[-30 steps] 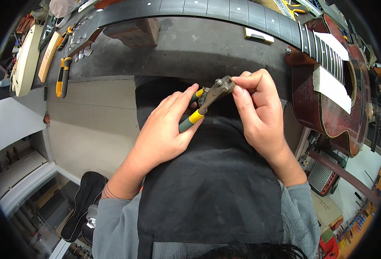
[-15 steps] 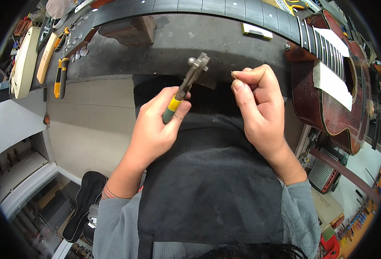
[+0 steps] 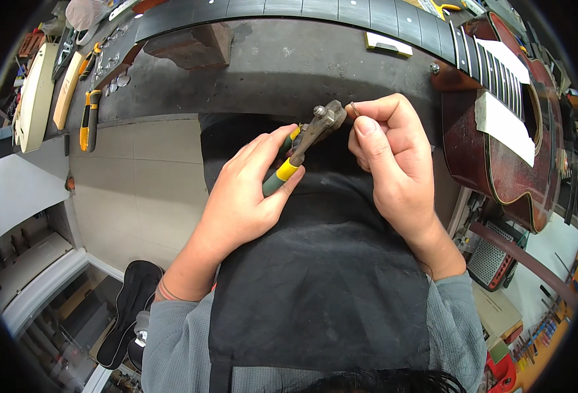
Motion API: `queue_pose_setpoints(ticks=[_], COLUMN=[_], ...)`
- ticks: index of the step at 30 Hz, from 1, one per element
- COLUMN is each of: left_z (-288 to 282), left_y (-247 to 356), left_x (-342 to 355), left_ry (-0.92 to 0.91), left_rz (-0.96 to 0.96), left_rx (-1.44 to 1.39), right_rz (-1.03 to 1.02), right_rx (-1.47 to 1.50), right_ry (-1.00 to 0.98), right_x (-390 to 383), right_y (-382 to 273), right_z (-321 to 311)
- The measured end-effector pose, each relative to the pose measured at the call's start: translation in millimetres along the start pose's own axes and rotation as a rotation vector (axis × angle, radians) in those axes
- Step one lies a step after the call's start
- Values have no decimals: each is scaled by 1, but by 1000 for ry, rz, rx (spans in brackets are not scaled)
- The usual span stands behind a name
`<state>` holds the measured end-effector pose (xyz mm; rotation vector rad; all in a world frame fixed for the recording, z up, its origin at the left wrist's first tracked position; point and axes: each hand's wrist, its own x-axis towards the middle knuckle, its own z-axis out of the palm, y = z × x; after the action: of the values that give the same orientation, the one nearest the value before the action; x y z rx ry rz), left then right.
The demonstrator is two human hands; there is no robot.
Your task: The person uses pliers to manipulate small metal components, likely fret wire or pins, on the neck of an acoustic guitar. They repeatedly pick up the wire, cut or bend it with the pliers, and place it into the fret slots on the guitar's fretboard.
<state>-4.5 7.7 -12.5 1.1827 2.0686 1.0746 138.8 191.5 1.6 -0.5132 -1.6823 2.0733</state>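
My left hand [image 3: 240,196] grips metal pliers [image 3: 307,143] with green-and-yellow handles, their head pointing up and right. My right hand [image 3: 397,164] pinches a small thin metal piece [image 3: 354,109] between thumb and forefinger, just right of the pliers' head; whether it touches the jaws I cannot tell. Both hands are over a black apron [image 3: 321,295], in front of the dark bench.
A dark-red guitar [image 3: 462,150] with white paper [image 3: 498,131] lies at right, its neck [image 3: 295,14] crossing the bench [image 3: 282,72] on a block [image 3: 187,49]. Orange-black tools [image 3: 90,121], a cream guitar body [image 3: 38,98] and a yellow-edged bar [image 3: 387,44] also lie there.
The pliers swung upright and away from my right fingers, then came back down toward them with the handles spread again. My right hand has shifted slightly upward.
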Motion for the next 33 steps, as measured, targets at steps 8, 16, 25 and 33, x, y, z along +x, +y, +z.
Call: queue_pose_setpoints(ticks=[8, 16, 25, 33], left_z=[-1, -23, -35, -5], left_y=[-1, 5, -7, 0], left_x=[-1, 8, 46, 87], left_ry=[1, 90, 252, 332], left_rz=[1, 26, 146, 318], left_rx=[13, 93, 769, 755], right_rz=[49, -220, -652, -639], right_rx=[93, -338, -1003, -1068], right_ry=[-56, -35, -299, -163], right_x=[1, 3, -19, -47], right_y=[1, -4, -97, -111], right_z=[-1, -7, 52, 84])
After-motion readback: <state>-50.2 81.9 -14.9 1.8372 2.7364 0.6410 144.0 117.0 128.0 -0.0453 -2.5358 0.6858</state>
